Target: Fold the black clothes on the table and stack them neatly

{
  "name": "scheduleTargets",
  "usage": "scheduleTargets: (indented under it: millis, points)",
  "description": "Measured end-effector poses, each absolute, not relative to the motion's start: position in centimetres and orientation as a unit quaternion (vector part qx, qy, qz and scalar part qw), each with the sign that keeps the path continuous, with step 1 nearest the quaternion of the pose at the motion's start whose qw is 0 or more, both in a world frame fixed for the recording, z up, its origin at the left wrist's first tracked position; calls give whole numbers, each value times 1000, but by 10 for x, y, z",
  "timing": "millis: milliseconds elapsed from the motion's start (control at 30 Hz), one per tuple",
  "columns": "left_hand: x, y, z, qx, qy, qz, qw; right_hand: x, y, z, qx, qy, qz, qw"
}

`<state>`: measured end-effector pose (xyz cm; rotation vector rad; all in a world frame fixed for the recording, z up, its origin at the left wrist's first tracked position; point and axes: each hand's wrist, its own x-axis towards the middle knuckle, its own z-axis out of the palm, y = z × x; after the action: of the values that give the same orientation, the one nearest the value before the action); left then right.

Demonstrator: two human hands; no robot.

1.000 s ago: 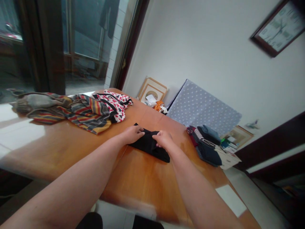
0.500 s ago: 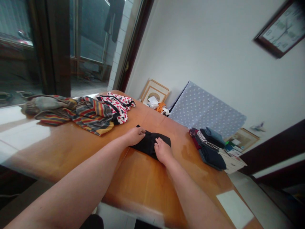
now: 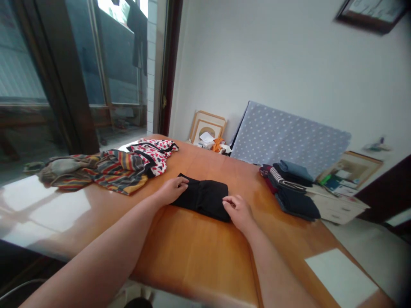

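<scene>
On the table (image 3: 192, 252), left hand (image 3: 173, 191) and right hand (image 3: 239, 212), fingers loosely curled, touch folded black cloth (image 3: 205, 199) (kind unclear)

No legible text anywhere. Wall clock (image 3: 372, 8), top right, cut off by the picture edge; dial marks too blurred to read. Papers (image 3: 340, 209) at the right end of the bench (image 3: 192, 252): print too small to make out. Framed picture (image 3: 348, 173) just beyond them: same. Black cloth (image 3: 202, 199), mid-bench: no label or print showing.
</scene>
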<state>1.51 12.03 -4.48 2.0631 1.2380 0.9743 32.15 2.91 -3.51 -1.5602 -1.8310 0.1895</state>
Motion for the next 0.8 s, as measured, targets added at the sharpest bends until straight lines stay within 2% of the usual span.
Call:
scheduleTargets:
  millis: [233,567,667,800]
  points:
    - [23,111,-21,779,494,298,245,302,9,-17,-552,-788,84,259]
    - [87,140,15,707,621,149,305,308,5,-8,-565,-787,65,239]
    - [112,148,15,660,658,158,326,309,6,-7,-556,-794,60,239]
    - [132,153,16,599,654,236,397,311,7,-11,-555,-798,90,219]
